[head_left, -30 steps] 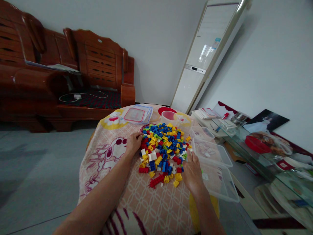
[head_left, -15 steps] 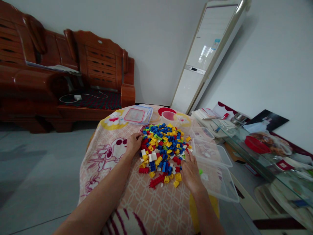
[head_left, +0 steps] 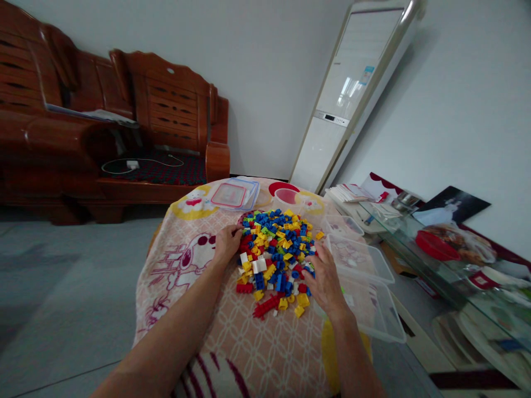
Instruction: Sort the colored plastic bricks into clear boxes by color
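Note:
A heap of small toy building bricks in red, blue, yellow, green and white lies on the cloth-covered round table. At its left edge rests my left hand, fingers bent and a little apart, the tips touching the outer bricks; I make out nothing held in it. On the right side of the heap is my right hand, thumb and fingers spread over the bricks. Its fingertips reach in among blue and red pieces. A long red piece lies at the heap's near edge.
Clear plastic boxes stand right of the heap. Behind it are flat lids and a round tub by a red lid. A glass-topped table with clutter adjoins on the right; a wooden sofa stands back left.
My right hand has shifted slightly up and left over the heap, its thumb now spread away from the fingers. My left hand has stayed in place.

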Demonstrator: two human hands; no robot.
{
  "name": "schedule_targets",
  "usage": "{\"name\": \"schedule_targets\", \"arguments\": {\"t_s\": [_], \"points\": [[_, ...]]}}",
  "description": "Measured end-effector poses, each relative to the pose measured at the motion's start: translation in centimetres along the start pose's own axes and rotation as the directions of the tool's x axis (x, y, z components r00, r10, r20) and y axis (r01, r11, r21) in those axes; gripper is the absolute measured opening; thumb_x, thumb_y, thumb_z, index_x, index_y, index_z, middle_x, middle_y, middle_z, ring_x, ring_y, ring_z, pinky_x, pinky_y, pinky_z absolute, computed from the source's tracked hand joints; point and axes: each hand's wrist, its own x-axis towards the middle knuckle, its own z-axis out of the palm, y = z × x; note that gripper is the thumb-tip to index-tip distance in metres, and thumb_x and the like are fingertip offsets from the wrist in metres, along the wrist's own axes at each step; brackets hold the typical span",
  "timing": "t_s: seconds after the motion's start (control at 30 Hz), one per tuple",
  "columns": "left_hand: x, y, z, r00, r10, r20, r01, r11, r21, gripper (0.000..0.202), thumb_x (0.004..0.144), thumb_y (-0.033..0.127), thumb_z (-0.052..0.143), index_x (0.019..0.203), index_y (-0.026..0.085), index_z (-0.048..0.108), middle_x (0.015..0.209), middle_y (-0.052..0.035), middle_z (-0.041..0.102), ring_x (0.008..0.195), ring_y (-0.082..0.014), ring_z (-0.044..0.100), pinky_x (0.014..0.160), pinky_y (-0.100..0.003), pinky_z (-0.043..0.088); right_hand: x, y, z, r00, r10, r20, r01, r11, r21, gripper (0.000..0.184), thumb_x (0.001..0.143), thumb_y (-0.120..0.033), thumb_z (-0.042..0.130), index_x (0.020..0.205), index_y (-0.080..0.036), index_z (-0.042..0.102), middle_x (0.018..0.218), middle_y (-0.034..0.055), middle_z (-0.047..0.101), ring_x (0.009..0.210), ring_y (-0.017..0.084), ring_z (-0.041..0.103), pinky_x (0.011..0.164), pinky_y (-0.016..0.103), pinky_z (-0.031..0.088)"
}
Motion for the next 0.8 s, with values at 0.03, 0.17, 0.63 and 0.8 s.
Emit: {"name": "schedule_targets", "arguments": {"t_s": [0.03,0.17,0.63,0.8], "points": [[0.0,0.0,0.0,1.000,0.005,0.002,-0.005,1.000,0.000,0.034,0.081,0.028,0.046,0.099,0.017,0.073,0.102,-0.0075,0.072,0.092,-0.0216,0.065,0.085,-0.031,0.047,0.0,0.2,-0.1,1.000,0.013,-0.006,-0.013,1.000,-0.009,0.017,0.080,-0.013,0.051,0.092,-0.017,0.063,0.146,0.0129,0.039,0.137,0.026,0.029,0.110,0.048,0.029],[0.0,-0.1,0.1,1.000,0.012,-0.005,-0.012,1.000,0.000,0.034,0.081,0.028,0.046,0.098,0.017,0.073,0.102,-0.0073,0.072,0.093,-0.0221,0.065,0.086,-0.031,0.047,-0.7,0.9,-0.4,0.996,0.076,0.038,-0.071,0.991,-0.117,0.020,0.081,-0.013,0.049,0.074,-0.018,0.067,0.137,0.0125,0.050,0.132,0.027,0.036,0.111,0.048,0.026],[0.1,0.0,0.0,1.000,-0.002,-0.006,0.002,1.000,-0.011,0.033,0.080,0.028,0.047,0.097,0.019,0.073,0.104,-0.0062,0.072,0.094,-0.0216,0.065,0.087,-0.030,0.047,0.8,-0.2,1.5,0.921,0.232,0.312,-0.080,0.899,-0.432,0.019,0.081,-0.016,0.056,0.083,-0.015,0.075,0.140,0.0184,0.048,0.134,0.037,0.034,0.111,0.057,0.015],[0.1,-0.1,0.1,1.000,-0.010,-0.003,0.010,1.000,-0.010,0.032,0.080,0.028,0.047,0.097,0.020,0.073,0.102,-0.0053,0.073,0.091,-0.0209,0.065,0.085,-0.030,0.047,1.3,-0.6,1.1,0.916,0.250,0.314,-0.103,0.902,-0.418,0.019,0.079,-0.016,0.059,0.089,-0.014,0.075,0.137,0.0198,0.050,0.133,0.037,0.036,0.109,0.056,0.019]]}}
